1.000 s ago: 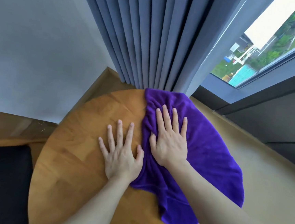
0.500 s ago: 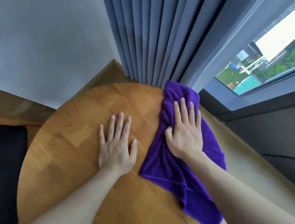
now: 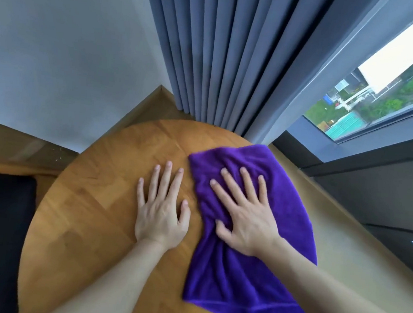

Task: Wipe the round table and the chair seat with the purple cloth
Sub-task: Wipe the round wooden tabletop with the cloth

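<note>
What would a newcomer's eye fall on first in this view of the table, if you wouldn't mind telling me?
The purple cloth stands out first, spread over the right part of the round wooden table with the right hand pressing flat on it. Just left of it, the left hand rests flat on bare wood. Behind the table hang grey curtains, and a window at the upper right shows greenery outside.

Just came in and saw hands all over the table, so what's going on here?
A person is wiping the round wooden table with a purple cloth. The right hand presses flat on the cloth, fingers spread, on the table's right side, where the cloth hangs over the edge. The left hand rests flat on the bare wood beside it, not touching the cloth.
</note>
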Demonstrator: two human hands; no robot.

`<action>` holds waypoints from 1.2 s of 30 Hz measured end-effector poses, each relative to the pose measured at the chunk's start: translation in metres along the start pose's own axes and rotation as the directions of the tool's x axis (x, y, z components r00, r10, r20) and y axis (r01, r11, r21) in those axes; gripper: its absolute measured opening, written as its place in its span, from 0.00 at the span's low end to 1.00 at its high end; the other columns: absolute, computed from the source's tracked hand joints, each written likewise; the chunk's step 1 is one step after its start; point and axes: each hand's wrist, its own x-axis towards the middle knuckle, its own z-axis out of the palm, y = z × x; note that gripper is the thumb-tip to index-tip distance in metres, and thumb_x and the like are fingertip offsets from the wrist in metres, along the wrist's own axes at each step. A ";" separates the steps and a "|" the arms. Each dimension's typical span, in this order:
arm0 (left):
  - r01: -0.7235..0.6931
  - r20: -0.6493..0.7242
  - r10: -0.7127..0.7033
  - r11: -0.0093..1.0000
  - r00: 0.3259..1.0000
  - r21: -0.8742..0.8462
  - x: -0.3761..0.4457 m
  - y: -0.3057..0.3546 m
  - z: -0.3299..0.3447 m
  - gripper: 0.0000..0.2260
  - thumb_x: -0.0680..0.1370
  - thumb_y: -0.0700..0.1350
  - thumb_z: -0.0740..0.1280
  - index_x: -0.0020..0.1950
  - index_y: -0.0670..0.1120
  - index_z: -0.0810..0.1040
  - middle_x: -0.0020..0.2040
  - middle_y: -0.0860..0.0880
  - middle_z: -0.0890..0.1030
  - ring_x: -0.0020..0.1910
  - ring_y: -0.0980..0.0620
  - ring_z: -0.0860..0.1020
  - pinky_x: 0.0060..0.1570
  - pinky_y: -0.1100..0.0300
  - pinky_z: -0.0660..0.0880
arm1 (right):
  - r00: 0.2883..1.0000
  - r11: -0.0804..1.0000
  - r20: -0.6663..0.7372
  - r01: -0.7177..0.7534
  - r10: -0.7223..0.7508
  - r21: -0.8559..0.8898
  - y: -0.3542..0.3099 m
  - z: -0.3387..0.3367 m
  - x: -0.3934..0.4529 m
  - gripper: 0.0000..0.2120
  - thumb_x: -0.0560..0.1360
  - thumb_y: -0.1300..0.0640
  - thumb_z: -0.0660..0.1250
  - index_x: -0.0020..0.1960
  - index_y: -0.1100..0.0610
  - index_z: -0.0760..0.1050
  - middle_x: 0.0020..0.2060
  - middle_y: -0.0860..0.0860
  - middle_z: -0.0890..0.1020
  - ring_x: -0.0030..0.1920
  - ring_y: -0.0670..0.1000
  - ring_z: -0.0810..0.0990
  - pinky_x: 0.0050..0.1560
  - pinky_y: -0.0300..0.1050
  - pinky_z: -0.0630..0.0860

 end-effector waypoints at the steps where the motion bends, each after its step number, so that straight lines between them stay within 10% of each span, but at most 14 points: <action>1: 0.005 0.003 -0.005 1.000 1.000 -0.004 0.001 0.000 0.000 0.33 0.77 0.55 0.56 0.84 0.52 0.57 0.85 0.50 0.52 0.84 0.48 0.49 0.79 0.36 0.51 | 0.997 0.997 -0.015 -0.076 0.076 0.008 0.000 -0.003 0.016 0.42 0.73 0.36 0.60 0.83 0.44 0.51 0.83 0.49 0.51 0.82 0.61 0.44 0.77 0.71 0.46; 6: -0.010 0.003 0.010 1.000 1.000 -0.001 0.001 -0.001 0.001 0.33 0.78 0.54 0.55 0.84 0.53 0.54 0.85 0.50 0.50 0.84 0.48 0.47 0.79 0.36 0.50 | 0.934 0.933 -0.042 -0.349 0.354 0.087 -0.030 -0.007 0.078 0.39 0.77 0.39 0.54 0.84 0.51 0.47 0.83 0.52 0.48 0.82 0.59 0.42 0.79 0.67 0.42; 14: -0.014 -0.026 0.014 0.999 1.000 -0.029 -0.001 -0.003 0.001 0.29 0.79 0.52 0.55 0.80 0.47 0.65 0.85 0.49 0.54 0.84 0.48 0.50 0.79 0.37 0.50 | 0.997 0.994 -0.023 0.079 -0.078 0.074 -0.026 0.005 -0.006 0.40 0.74 0.44 0.61 0.83 0.50 0.53 0.83 0.49 0.53 0.83 0.56 0.47 0.81 0.61 0.47; 18: 0.001 -0.023 -0.002 0.999 1.000 -0.040 -0.001 -0.002 0.001 0.31 0.79 0.52 0.55 0.83 0.51 0.58 0.85 0.51 0.52 0.84 0.50 0.48 0.79 0.38 0.49 | 0.998 1.000 -0.056 0.008 -0.006 0.027 -0.003 -0.003 0.002 0.41 0.71 0.39 0.63 0.82 0.46 0.58 0.81 0.51 0.61 0.80 0.60 0.58 0.77 0.60 0.51; 25: -0.009 -0.011 0.009 1.000 1.000 -0.007 0.001 -0.002 0.000 0.31 0.79 0.52 0.55 0.83 0.51 0.58 0.85 0.51 0.52 0.84 0.49 0.48 0.79 0.38 0.49 | 0.995 0.995 -0.006 -0.096 0.096 0.001 -0.024 -0.004 0.054 0.39 0.77 0.34 0.55 0.84 0.46 0.49 0.83 0.53 0.47 0.82 0.64 0.43 0.76 0.74 0.43; 32: -0.025 -0.008 0.025 1.000 1.000 0.015 0.000 0.000 -0.004 0.29 0.74 0.49 0.58 0.74 0.43 0.72 0.84 0.47 0.56 0.83 0.45 0.53 0.78 0.36 0.53 | 0.966 0.966 0.023 0.256 -0.256 -0.017 -0.023 0.006 -0.007 0.40 0.74 0.44 0.60 0.84 0.52 0.52 0.83 0.52 0.51 0.83 0.59 0.47 0.78 0.71 0.49; 36: 0.000 -0.014 0.000 1.000 1.000 0.001 0.000 0.001 -0.002 0.30 0.77 0.52 0.57 0.81 0.48 0.63 0.85 0.49 0.54 0.84 0.47 0.50 0.79 0.37 0.51 | 0.990 0.989 -0.005 0.141 -0.141 -0.035 0.000 -0.001 0.005 0.42 0.72 0.39 0.61 0.83 0.44 0.53 0.83 0.49 0.51 0.82 0.62 0.47 0.74 0.77 0.45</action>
